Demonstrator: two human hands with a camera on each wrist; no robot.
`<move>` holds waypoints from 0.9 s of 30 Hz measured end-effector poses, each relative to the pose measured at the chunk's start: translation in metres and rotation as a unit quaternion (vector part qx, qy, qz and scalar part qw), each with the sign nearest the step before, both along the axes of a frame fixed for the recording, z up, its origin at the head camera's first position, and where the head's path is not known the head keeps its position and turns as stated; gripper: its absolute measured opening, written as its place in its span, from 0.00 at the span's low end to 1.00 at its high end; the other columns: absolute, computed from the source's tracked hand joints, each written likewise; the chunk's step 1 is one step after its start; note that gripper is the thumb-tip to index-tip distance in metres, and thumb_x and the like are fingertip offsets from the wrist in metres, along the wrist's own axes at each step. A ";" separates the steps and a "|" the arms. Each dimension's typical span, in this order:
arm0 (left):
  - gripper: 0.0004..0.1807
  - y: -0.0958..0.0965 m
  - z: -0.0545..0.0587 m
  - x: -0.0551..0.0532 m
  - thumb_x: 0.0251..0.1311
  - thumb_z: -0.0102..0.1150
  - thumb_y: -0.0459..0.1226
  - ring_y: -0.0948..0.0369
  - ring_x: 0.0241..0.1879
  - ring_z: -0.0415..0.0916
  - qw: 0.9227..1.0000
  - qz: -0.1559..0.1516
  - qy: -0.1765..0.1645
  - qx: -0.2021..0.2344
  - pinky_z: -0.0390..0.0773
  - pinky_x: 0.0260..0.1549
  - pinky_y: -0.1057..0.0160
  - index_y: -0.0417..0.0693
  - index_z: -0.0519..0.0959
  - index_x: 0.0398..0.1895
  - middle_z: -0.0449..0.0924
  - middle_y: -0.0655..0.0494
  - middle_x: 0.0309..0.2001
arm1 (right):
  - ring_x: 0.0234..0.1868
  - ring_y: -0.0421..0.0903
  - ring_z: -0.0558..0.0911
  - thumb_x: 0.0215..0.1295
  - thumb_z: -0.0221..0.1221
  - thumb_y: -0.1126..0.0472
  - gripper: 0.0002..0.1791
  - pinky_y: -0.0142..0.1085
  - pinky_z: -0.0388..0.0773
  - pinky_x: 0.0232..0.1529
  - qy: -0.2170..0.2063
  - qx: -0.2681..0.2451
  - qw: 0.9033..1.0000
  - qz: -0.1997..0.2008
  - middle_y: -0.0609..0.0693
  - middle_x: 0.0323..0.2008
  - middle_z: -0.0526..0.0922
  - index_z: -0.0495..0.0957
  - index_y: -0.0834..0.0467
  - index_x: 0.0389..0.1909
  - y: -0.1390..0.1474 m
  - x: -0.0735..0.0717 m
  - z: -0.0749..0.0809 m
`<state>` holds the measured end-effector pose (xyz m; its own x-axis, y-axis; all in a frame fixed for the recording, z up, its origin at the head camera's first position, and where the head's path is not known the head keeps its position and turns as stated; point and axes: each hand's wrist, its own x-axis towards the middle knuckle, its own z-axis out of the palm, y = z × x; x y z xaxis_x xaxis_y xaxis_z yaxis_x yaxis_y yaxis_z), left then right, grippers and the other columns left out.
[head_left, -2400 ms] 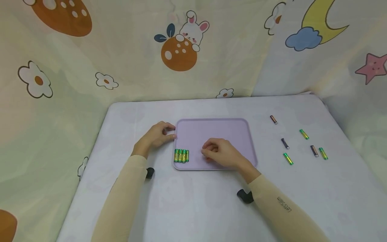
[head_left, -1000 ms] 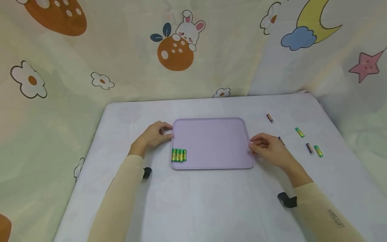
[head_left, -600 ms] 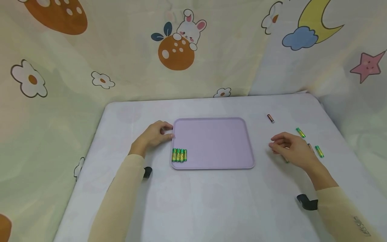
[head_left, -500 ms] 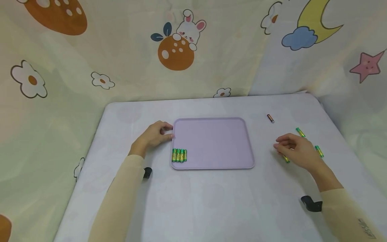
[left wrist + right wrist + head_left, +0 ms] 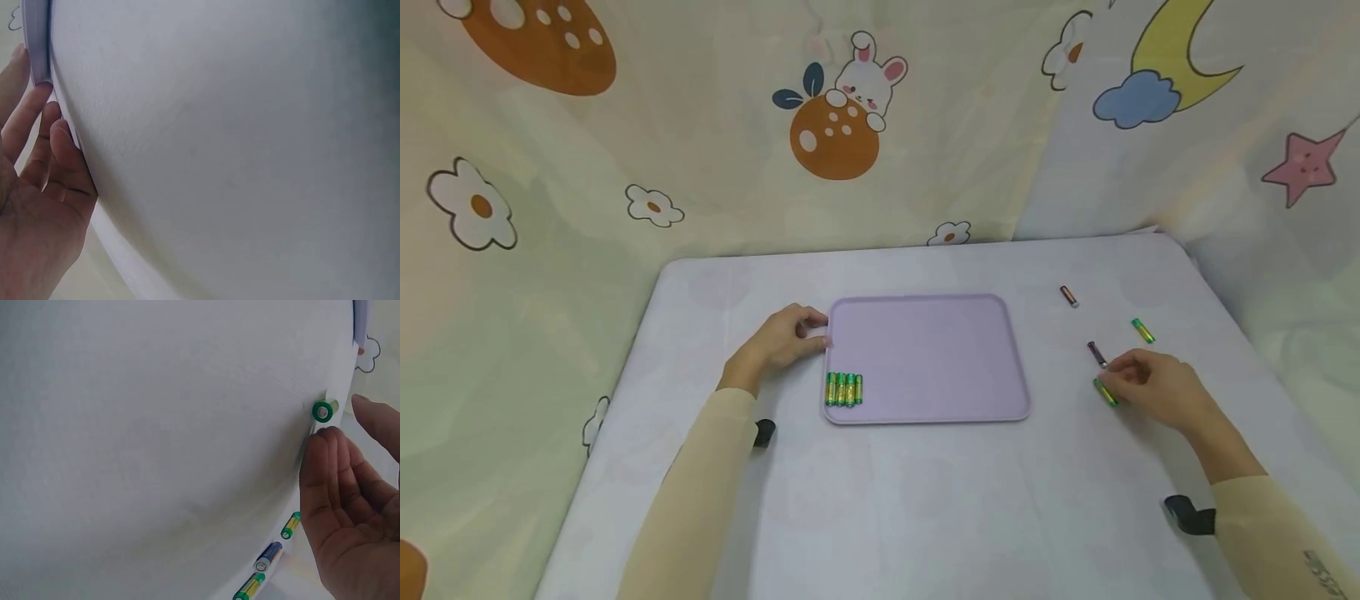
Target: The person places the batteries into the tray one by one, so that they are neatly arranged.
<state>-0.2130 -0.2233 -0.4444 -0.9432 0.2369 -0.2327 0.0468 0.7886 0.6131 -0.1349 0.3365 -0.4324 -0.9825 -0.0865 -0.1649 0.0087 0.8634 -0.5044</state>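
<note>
My left hand is at the left rim of a lilac tray, its thumb and fingertips touching the edge; the left wrist view shows these fingers against the rim. Inside the tray's near left corner, several green-and-gold batteries lie side by side. My right hand is low over the table right of the tray, thumb and fingers apart. Its fingertips are close to a green battery, whose end faces the right wrist camera. Just beyond lies a dark battery.
Farther back on the white-covered table are a brown-and-black battery and another green battery. In the right wrist view, a blue-and-silver battery lies beyond the hand between green ones. A patterned cloth hangs behind the table.
My right hand has moved from over the tray to the right, past the tray's edge, and come down beside the green battery. The left hand stays at the tray rim.
</note>
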 end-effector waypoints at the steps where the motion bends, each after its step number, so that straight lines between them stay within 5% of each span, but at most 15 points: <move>1: 0.26 0.000 0.000 0.000 0.66 0.68 0.48 0.50 0.53 0.68 1.000 0.000 0.001 0.003 0.69 0.54 0.50 0.52 0.78 0.65 0.75 0.51 0.58 | 0.37 0.50 0.79 0.71 0.62 0.43 0.27 0.38 0.74 0.33 -0.005 0.003 1.000 -0.001 0.55 0.37 0.84 0.79 0.66 0.50 0.000 0.000 -0.001; 12: 0.25 -0.001 0.001 0.001 0.66 0.68 0.48 0.52 0.51 0.68 1.000 -0.003 0.005 0.009 0.69 0.51 0.53 0.52 0.78 0.64 0.74 0.52 0.56 | 0.35 0.46 0.80 0.67 0.66 0.50 0.20 0.37 0.73 0.32 -0.006 0.024 1.000 0.002 0.50 0.34 0.86 0.81 0.64 0.46 -0.012 -0.001 -0.007; 20: 0.26 -0.002 -0.001 0.000 0.66 0.68 0.48 0.51 0.51 0.68 1.000 -0.004 0.010 0.009 0.69 0.52 0.52 0.52 0.78 0.64 0.75 0.51 0.57 | 0.36 0.43 0.80 0.71 0.64 0.48 0.20 0.37 0.74 0.35 0.023 -0.033 0.999 0.008 0.53 0.38 0.87 0.82 0.62 0.49 -0.034 -0.007 -0.003; 27: 0.26 -0.002 -0.001 0.001 0.66 0.68 0.49 0.51 0.53 0.68 1.000 -0.002 0.006 0.000 0.70 0.53 0.51 0.53 0.78 0.65 0.74 0.51 0.57 | 0.38 0.40 0.84 0.74 0.61 0.52 0.19 0.29 0.76 0.38 0.000 -0.119 0.993 0.019 0.57 0.41 0.87 0.80 0.64 0.53 -0.060 -0.014 0.004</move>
<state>-0.2121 -0.2252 -0.4451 -0.9451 0.2412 -0.2205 0.0583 0.7884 0.6124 -0.1491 0.2761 -0.4284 -0.9778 -0.1593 -0.1364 -0.0204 0.7192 -0.6945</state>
